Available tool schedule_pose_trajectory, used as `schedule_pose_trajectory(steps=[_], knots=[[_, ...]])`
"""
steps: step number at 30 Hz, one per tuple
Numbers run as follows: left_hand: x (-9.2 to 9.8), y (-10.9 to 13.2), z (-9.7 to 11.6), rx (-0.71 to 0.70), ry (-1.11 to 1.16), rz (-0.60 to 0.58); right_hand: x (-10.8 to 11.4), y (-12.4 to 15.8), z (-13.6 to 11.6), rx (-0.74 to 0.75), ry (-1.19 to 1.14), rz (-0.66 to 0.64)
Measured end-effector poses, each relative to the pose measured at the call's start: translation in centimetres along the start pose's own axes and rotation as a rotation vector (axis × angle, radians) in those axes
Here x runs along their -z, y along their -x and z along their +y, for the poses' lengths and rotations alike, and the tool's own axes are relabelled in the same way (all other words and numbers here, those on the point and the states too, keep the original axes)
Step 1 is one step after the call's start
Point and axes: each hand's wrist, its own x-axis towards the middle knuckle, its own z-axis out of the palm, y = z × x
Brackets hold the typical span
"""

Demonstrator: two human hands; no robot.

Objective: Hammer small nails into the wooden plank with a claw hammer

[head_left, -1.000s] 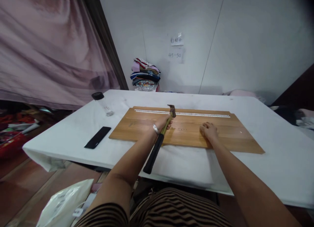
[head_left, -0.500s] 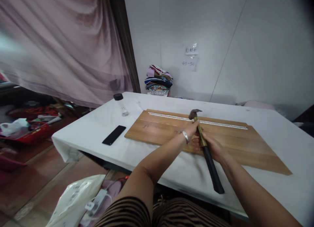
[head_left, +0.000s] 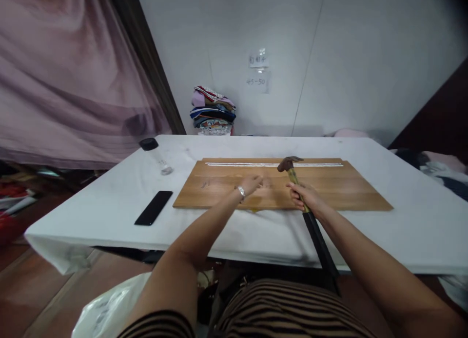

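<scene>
My right hand (head_left: 302, 196) is closed around the upper handle of a claw hammer (head_left: 315, 230). The rusty head points up and away over the wooden board (head_left: 219, 194), while the black grip slants down past the table's front edge. Over the middle of the board, left of the hammer, is my left hand (head_left: 252, 184), wearing a silver bracelet. Its fingers look loosely bent and slightly apart, with no object seen in them; they are a little blurred. Two thin white strips (head_left: 241, 165) lie along the board's far edge. Small dark marks (head_left: 205, 184) show on its left part.
The board rests on a white-covered table (head_left: 109, 201). A black phone (head_left: 153, 208) and a clear bottle with a black lid (head_left: 161, 157) are at the left. Folded cloth (head_left: 213, 111) is stacked against the wall. A plastic bag (head_left: 109, 304) is below the table's front edge.
My left hand has left the hammer and moved left over the board. The right hand still holds the hammer. The view has swung right and levelled out.
</scene>
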Motion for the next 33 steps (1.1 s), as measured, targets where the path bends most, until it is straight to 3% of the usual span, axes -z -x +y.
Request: schedule_pose_trajectory(steps=[3, 5, 7, 11, 33], knots=[[3.5, -0.3, -3.4, 0.005, -0.384, 0.255, -0.6, -0.2, 0.4, -0.082, 0.041, 0.053], [4.6, -0.6, -5.5, 0.066, -0.548, 0.351, -1.2, -0.5, 1.0, -0.123, 0.057, 0.070], [4.7, -1.0, -7.3, 0.109, -0.683, 0.431, -1.8, -0.9, 1.6, -0.158, 0.065, 0.081], [3.7, -1.4, -9.6, 0.162, -0.791, 0.425, -2.7, -1.6, 2.4, -0.183, 0.072, 0.106], [3.2, -1.8, -10.4, 0.106, -0.754, 0.453, -3.5, -2.7, 3.9, -0.144, 0.115, 0.189]])
